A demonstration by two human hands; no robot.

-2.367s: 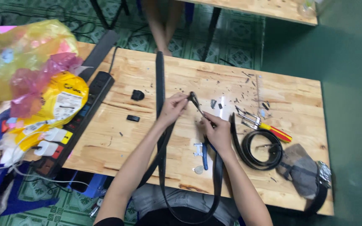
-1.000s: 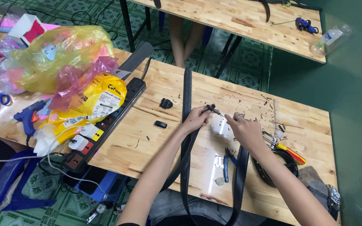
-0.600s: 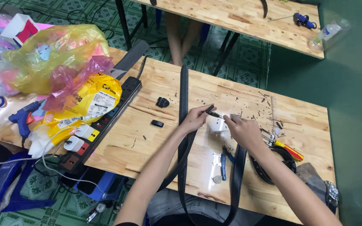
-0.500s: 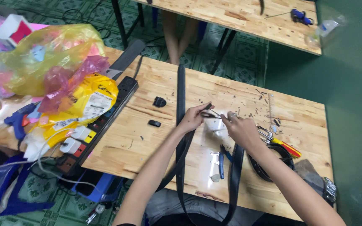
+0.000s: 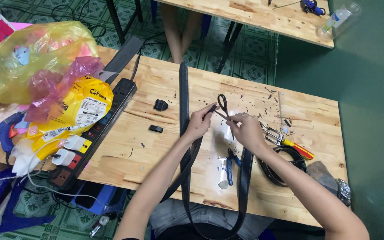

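Observation:
A long black belt (image 5: 183,89) lies along the wooden table (image 5: 156,155). It drops over the near edge, loops below and comes back up to my hands. My left hand (image 5: 198,123) pinches a black end of the belt. My right hand (image 5: 246,131) is closed around the blade end of black scissors (image 5: 222,101), whose handle loops point away from me. The two hands are close together, just right of the belt.
Blue-handled pliers (image 5: 230,163), a coiled black belt (image 5: 285,164), a red-and-yellow screwdriver (image 5: 299,150) and a metal buckle (image 5: 270,133) lie right of my hands. Two small black pieces (image 5: 160,105), a power strip (image 5: 98,133), plastic bags (image 5: 45,66) and a blue glue gun (image 5: 3,131) are on the left. Another person's legs (image 5: 178,22) stand beyond the table.
My hands have stayed together over the belt while the view shifted. The scissors' handles now show clearly above my hands.

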